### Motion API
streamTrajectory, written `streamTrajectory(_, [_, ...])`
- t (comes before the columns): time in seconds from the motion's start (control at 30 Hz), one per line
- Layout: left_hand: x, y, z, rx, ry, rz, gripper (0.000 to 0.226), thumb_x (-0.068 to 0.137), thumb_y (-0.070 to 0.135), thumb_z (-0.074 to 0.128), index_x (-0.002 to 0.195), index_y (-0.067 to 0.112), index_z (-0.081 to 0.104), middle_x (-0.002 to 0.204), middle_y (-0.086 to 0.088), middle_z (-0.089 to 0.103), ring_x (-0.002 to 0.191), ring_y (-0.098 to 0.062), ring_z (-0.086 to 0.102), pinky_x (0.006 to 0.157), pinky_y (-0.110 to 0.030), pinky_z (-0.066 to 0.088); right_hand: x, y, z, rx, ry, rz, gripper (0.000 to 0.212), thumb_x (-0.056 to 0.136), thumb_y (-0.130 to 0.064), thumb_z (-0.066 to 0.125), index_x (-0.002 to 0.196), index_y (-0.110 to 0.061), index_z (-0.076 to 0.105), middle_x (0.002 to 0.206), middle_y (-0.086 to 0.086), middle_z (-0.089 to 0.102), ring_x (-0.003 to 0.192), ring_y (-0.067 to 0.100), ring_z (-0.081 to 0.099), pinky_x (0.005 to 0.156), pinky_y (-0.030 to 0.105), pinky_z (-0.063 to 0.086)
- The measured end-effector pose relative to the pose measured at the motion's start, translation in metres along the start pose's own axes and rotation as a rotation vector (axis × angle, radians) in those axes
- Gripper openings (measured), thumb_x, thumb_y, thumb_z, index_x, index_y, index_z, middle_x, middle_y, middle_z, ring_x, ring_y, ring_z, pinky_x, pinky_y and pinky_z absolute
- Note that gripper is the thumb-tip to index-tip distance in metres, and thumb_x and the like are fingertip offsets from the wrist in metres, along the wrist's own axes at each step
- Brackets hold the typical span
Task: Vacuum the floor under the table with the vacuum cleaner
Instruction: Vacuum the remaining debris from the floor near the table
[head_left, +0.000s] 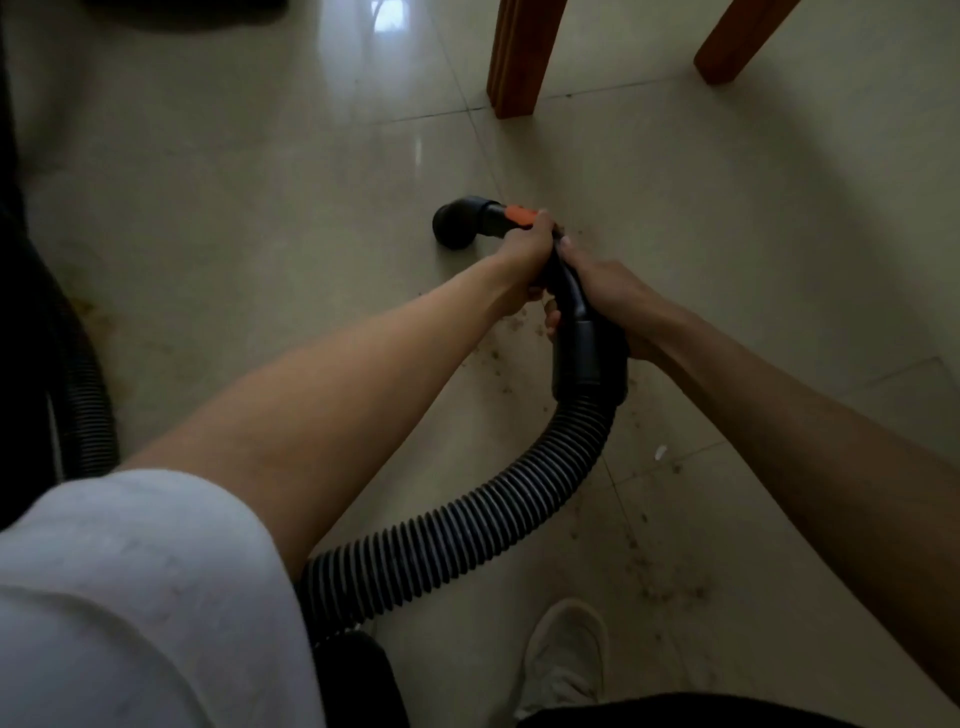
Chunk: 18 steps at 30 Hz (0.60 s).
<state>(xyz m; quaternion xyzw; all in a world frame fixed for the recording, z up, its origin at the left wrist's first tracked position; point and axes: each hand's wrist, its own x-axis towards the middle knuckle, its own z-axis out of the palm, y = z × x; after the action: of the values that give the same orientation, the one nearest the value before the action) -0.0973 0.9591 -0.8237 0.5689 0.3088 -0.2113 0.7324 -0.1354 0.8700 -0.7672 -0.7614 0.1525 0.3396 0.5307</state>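
glossy tiled floor (249, 218); ribbed plastic hose (467, 525); wooden table legs (519, 57)

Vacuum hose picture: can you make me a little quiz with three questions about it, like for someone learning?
1. True or false: both hands grip the vacuum's black handle pipe.
2. What colour is the small button near the nozzle? A) green B) orange C) blue
3. Fill in: the crumbs lie mostly on the floor to the ____ of the hose.

Key
1. True: the left hand and right hand both hold the handle pipe.
2. B: the button by the nozzle is orange.
3. Right: the crumbs lie on the floor right of the hose.
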Motion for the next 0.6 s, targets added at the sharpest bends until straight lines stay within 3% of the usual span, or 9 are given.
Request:
streamTrajectory(0.13, [0.002,0.002,0.000,-0.024,-0.014,-0.029,0.031,0.100,0.039,0.035,0.105,0.010,0.043,0.088,-0.008,0.055,0.087,-0.021,0.055,0.075,-0.030,0.043,0.003,-0.001,-0.003,-0.019,-0.016,0.000,0.045,0.101,-0.045,0.038,0.096,-0.003,0.052,0.060,0.010,0.057,0.041,0.016,0.057,0.043,0.025,0.051])
streamTrajectory(0.27, [0.002,0.010,0.013,-0.026,-0.087,-0.029,0.026,0.099,0.033,0.039,0.109,0.009,0.042,0.088,-0.008,0.053,0.086,-0.021,0.056,0.090,-0.034,0.047,0.010,0.002,-0.013,-0.036,0.110,-0.035,0.044,0.101,-0.044,0.038,0.086,-0.005,0.052,0.060,0.010,0.058,0.043,0.017,0.058,0.049,0.027,0.052])
streamTrajectory(0.47, [0.002,0.020,0.035,-0.048,-0.126,0.061,0.037,0.100,0.029,0.039,0.123,0.002,0.043,0.084,-0.007,0.051,0.084,-0.022,0.053,0.081,-0.033,0.044,0.015,-0.002,-0.028,-0.020,0.191,-0.062,0.045,0.101,-0.044,0.039,0.084,-0.005,0.054,0.061,0.010,0.059,0.044,0.016,0.058,0.050,0.027,0.053])
streamTrajectory(0.6, [0.004,0.028,0.036,-0.078,-0.120,0.093,0.042,0.099,0.032,0.041,0.127,-0.001,0.042,0.087,-0.008,0.052,0.087,-0.023,0.055,0.079,-0.033,0.047,0.017,-0.011,-0.031,-0.032,0.197,-0.087,0.044,0.101,-0.044,0.038,0.088,-0.005,0.054,0.063,0.010,0.059,0.039,0.013,0.058,0.042,0.022,0.050])
